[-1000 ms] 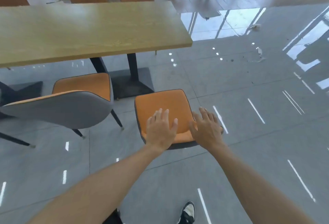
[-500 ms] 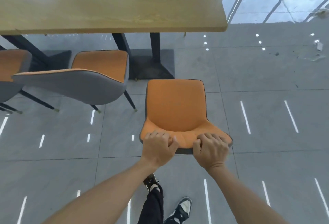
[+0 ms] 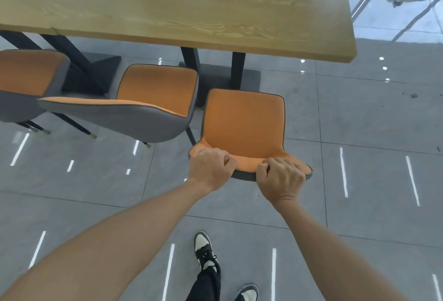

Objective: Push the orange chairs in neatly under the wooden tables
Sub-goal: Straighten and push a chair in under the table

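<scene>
— Grey tiled floor (image 3: 359, 121), glossy, white light streaks across it. Furniture count?

— Wooden table (image 3: 167, 6): one, pale grain, filling the upper part of the view, on black legs with dark base plates. Orange chairs: three.

— Itemise the chairs.

— Held chair (image 3: 244, 128): orange seat and backrest, grey shell edge, standing on the floor at the table's near right corner, front edge of the seat just short of the tabletop edge, not yet under it. Middle chair (image 3: 153, 94): just left of the held one, front of seat beneath the table edge, turned at an angle. Far-left chair (image 3: 26, 78): cut off by the frame edge, seat partly beneath the table.

— Heading of the held chair?

— Seat front toward the table, backrest toward the wearer; long axis front-to-back, roughly square to the table's long edge.

— Hands?

— Two, bare. Left hand (image 3: 209, 169): fingers curled over the left part of the backrest top, clamped on it. Right hand (image 3: 280, 178): same grasp on the right part. Close together, not touching.

— Other items?

— Shoes: two, black-and-white, at bottom centre; left shoe (image 3: 203, 248) forward, right shoe (image 3: 247, 292) partly out of frame. Dark trouser leg: one.
</scene>
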`<state>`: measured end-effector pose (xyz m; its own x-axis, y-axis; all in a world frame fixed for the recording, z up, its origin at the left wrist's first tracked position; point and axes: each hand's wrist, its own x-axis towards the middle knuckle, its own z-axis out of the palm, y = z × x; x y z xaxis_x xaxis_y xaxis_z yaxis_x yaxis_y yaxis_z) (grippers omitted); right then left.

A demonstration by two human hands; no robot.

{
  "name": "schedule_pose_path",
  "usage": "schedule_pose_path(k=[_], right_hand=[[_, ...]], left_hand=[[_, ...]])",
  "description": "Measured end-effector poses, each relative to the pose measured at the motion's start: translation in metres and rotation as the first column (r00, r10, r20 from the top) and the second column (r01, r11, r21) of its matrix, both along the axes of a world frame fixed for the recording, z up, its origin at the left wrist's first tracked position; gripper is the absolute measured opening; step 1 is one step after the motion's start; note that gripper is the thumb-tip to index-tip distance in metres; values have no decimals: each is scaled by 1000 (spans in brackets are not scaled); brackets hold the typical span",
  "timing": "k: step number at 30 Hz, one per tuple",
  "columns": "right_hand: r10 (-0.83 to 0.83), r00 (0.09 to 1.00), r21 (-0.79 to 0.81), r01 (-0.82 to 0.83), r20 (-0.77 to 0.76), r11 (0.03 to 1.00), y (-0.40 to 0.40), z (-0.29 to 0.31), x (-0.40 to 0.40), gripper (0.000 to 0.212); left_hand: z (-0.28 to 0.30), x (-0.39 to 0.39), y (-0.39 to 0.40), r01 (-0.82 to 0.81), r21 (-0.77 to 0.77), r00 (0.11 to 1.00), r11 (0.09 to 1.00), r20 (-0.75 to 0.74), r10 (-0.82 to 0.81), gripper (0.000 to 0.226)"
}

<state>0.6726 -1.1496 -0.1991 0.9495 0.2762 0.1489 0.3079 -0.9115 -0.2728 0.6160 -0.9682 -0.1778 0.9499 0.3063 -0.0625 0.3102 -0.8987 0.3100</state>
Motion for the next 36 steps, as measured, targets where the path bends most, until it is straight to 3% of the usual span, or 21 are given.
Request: schedule_pose_path(k=[9,13,21,24,27,32,36], right_hand=[[-33,998,20,32,56,999,48,-1,77,35],[-30,996,7,29,88,1000,48,-4,109,34],[7,998,-30,-5,66,1000,42,-7,107,32],[47,996,-79,-52,-75,995,39,3,109,34],[172,949,-84,-200,-263,976,28,17,117,37],[382,698,125,-390,-605,912,-7,46,143,42],[304,535,-35,-533,-788,845,-74,86,194,38]], left_hand=[[-6,84,49,-1,-7,999,1000,-42,1,55],[-4,116,50,44,-14,998,999,-49,-45,49],[-5,112,50,63,-8,994,998,-90,-63,51],[-3,114,47,72,-22,985,997,-156,-75,51],[7,117,44,55,-64,951,996,-300,-72,44],[27,130,17,53,0,825,999,-564,-43,30],[59,163,-41,23,-114,732,993,-675,-94,37]])
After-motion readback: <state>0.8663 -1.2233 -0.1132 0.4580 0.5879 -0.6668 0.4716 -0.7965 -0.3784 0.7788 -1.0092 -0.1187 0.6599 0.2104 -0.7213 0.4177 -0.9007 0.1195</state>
